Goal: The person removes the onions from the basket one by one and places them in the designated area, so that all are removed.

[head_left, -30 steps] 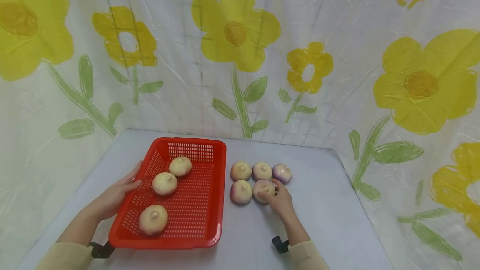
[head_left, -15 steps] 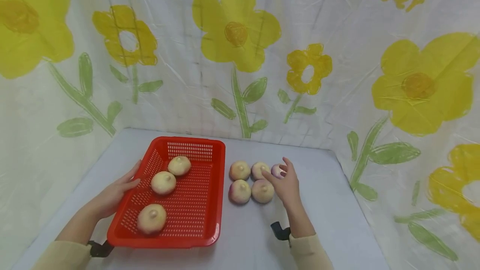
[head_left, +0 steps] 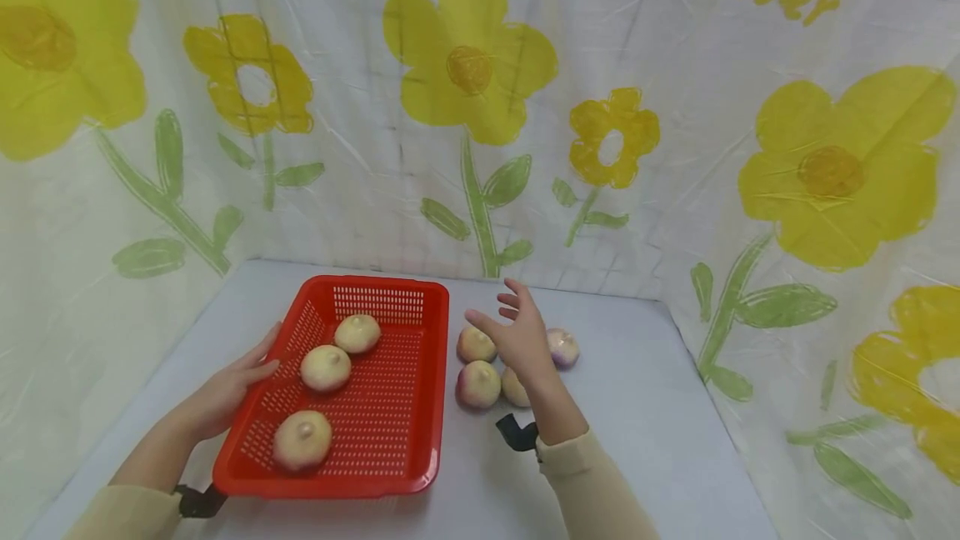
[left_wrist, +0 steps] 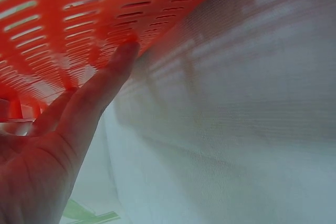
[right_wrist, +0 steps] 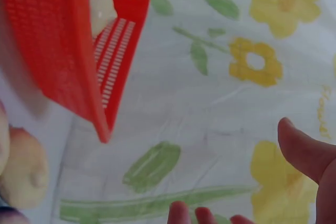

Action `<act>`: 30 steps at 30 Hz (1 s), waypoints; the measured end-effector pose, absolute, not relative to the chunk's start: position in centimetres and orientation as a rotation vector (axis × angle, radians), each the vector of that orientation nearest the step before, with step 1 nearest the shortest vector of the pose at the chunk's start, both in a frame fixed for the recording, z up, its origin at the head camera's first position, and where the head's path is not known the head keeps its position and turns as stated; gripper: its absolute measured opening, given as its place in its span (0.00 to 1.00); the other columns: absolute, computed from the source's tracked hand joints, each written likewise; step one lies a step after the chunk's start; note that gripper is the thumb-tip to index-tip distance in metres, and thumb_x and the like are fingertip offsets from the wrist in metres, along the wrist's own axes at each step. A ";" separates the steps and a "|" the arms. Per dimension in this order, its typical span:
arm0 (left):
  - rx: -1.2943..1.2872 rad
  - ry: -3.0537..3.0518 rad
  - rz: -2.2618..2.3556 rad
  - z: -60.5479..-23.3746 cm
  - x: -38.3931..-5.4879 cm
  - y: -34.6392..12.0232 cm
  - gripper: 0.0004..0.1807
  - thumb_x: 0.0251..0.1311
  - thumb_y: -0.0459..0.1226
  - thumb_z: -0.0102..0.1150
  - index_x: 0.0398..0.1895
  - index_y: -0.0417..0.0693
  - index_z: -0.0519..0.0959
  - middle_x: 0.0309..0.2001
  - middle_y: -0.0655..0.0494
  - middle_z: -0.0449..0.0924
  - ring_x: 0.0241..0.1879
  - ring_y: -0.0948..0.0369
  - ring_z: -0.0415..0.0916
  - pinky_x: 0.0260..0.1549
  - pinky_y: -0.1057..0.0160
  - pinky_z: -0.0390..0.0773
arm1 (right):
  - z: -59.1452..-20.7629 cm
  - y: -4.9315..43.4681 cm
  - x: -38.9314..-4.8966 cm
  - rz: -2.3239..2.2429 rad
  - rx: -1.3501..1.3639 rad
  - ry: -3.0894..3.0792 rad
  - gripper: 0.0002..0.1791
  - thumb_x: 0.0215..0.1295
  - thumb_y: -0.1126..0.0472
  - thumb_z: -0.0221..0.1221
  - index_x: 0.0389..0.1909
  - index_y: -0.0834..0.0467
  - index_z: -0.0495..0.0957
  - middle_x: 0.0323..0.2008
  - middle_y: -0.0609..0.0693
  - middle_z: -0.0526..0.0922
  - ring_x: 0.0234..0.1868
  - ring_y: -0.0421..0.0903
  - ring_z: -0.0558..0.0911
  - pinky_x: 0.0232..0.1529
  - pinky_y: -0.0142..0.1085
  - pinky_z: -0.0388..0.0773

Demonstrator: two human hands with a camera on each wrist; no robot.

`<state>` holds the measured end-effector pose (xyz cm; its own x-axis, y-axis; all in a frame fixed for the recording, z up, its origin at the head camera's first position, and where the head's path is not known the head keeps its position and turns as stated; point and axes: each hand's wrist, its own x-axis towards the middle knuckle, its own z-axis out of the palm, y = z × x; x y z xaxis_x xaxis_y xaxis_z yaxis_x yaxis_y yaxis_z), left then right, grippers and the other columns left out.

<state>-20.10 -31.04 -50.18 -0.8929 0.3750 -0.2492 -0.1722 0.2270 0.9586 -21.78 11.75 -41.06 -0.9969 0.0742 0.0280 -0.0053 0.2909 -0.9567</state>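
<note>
My left hand [head_left: 225, 394] is at the left side of a red plastic basket [head_left: 444, 390]. Its thumb touches the rim, while straight fingers [left_wrist: 97, 95] press the slotted outer wall in the left wrist view. Inside the basket are 3 pale, round, turnip-like bulbs with small nubs, including a near one [head_left: 303, 440]. My right hand [head_left: 521, 340] hovers over a group of similar pink- and purple-tinted bulbs on the table, holding nothing, thumb and fingers spread apart. It partly hides the group; a front-left bulb [head_left: 478, 384], a back-left bulb [head_left: 476, 345] and a right-hand bulb [head_left: 563, 347] show.
The white table [head_left: 637, 407] ends at a back edge against a white curtain [head_left: 352, 215] printed with yellow flowers. A black wrist mount [head_left: 517, 432] juts out beneath the right wrist, another black mount [head_left: 198, 500] beneath the left, close to the basket's near corner.
My right hand has left the front bulb it touched, passed over the right-hand bulb with fingers spread, then moved left and away over the group. The left hand and basket stay put.
</note>
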 end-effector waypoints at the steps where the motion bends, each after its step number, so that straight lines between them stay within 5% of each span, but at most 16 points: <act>1: 0.184 2.078 1.706 -50.1 -20.1 -31.1 0.37 0.81 0.48 0.34 0.80 0.69 0.28 0.82 0.43 0.24 0.75 0.36 0.52 0.55 0.52 0.82 | -40.8 11.1 -21.9 1.795 -0.050 -2.493 0.50 0.54 0.44 0.74 0.76 0.48 0.61 0.67 0.56 0.73 0.67 0.57 0.73 0.63 0.55 0.76; 7: 0.188 2.073 1.707 -50.2 -20.2 -31.1 0.37 0.81 0.47 0.35 0.81 0.68 0.27 0.82 0.41 0.26 0.72 0.43 0.63 0.54 0.51 0.82 | -39.9 7.8 -22.9 1.790 0.004 -2.557 0.49 0.56 0.43 0.73 0.76 0.49 0.61 0.67 0.56 0.74 0.67 0.58 0.73 0.62 0.55 0.76; 24: 0.196 2.033 1.732 -50.6 -20.2 -31.4 0.37 0.81 0.47 0.35 0.80 0.69 0.27 0.82 0.41 0.27 0.70 0.47 0.67 0.56 0.49 0.81 | -41.4 1.5 -26.4 1.765 0.039 -2.775 0.50 0.55 0.42 0.73 0.75 0.53 0.62 0.70 0.58 0.70 0.69 0.57 0.71 0.67 0.53 0.72; 30: 0.193 2.029 1.742 -50.7 -20.3 -31.3 0.37 0.81 0.46 0.36 0.80 0.70 0.27 0.82 0.40 0.27 0.70 0.44 0.67 0.55 0.48 0.81 | -42.6 -0.7 -27.6 1.946 -0.013 -2.759 0.46 0.54 0.45 0.74 0.72 0.55 0.66 0.66 0.55 0.74 0.61 0.52 0.76 0.58 0.49 0.79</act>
<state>-20.28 -31.35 -50.69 -0.8860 0.3918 -0.2478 -0.1855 0.1903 0.9641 -27.56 -0.71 -42.59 -0.9726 -0.1276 -0.1943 0.1402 0.3446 -0.9282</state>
